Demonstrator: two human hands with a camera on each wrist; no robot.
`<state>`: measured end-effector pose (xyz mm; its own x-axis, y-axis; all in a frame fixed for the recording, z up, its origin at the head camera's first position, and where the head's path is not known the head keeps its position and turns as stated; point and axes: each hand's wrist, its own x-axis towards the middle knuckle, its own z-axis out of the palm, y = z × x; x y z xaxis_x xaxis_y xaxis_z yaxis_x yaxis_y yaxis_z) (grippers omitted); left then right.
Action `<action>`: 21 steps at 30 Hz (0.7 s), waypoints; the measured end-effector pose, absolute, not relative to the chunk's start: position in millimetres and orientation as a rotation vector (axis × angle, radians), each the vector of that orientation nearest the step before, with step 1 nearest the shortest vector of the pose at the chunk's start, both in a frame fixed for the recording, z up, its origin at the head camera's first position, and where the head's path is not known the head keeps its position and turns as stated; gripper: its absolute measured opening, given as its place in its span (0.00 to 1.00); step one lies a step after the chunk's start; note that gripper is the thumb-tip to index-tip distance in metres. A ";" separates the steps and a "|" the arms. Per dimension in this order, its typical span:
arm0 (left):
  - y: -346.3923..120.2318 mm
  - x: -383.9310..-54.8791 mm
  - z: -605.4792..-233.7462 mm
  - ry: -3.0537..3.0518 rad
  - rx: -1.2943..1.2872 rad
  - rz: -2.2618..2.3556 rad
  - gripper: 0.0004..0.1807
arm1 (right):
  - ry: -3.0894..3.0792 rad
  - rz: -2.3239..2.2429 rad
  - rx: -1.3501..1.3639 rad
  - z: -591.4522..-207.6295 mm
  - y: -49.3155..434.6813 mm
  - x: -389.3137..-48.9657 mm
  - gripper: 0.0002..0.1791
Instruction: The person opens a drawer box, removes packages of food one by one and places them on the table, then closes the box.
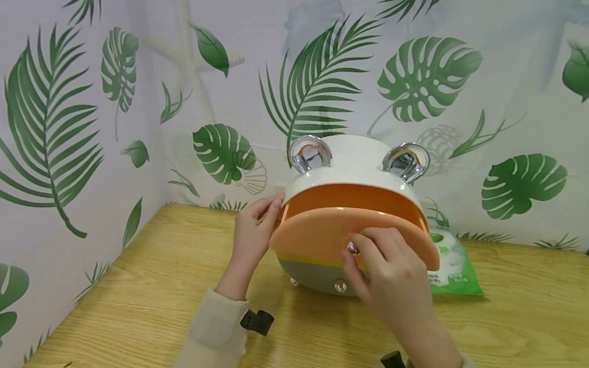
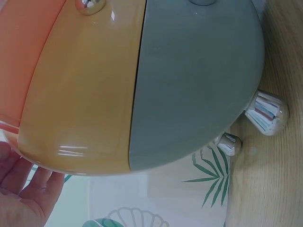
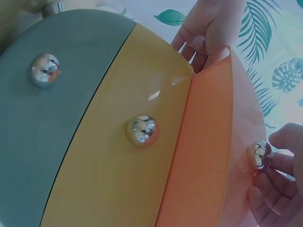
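Observation:
A frog-shaped drawer cabinet (image 1: pixel 359 160), white on top with two shiny ring eyes, stands on the wooden table. Its orange top drawer (image 1: pixel 311 232) is pulled out, showing a gap behind the front panel. My right hand (image 1: pixel 397 275) pinches that drawer's round silver knob (image 3: pixel 259 155) between thumb and fingers. At the cabinet's left side, my left hand (image 1: pixel 251 233) rests with its fingers against the side, partly hidden behind it in the right wrist view. Below the orange drawer are a closed yellow drawer (image 2: pixel 90 90) and a closed grey-green drawer (image 2: pixel 199 80).
Behind the cabinet on the right lies a green and white plastic packet (image 1: pixel 455 268). Short silver feet (image 2: pixel 269 112) hold the cabinet above the wooden table (image 1: pixel 169 290). A leaf-patterned cloth (image 1: pixel 262 76) hangs behind and at the left.

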<state>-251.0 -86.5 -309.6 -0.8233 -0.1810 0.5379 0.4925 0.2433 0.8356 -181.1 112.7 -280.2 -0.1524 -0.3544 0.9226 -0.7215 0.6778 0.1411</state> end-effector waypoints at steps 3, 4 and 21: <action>-86.5 -251.0 -309.6 -1.986 -0.269 -1.654 0.13 | -1.777 0.406 0.860 -281.3 113.1 -181.9 0.16; -86.6 -250.9 -309.6 -1.988 -0.265 -1.661 0.13 | -1.783 0.407 0.858 -281.6 113.3 -182.1 0.17; -87.9 -250.9 -308.8 -1.991 -0.268 -1.691 0.13 | -1.865 0.402 0.853 -284.8 117.0 -188.8 0.22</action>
<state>-250.9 -87.9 -308.8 -0.8503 -0.1729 0.4970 0.4624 0.2051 0.8626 -188.8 117.0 -284.8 -0.2469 -0.3779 0.8923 -0.7122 0.6952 0.0974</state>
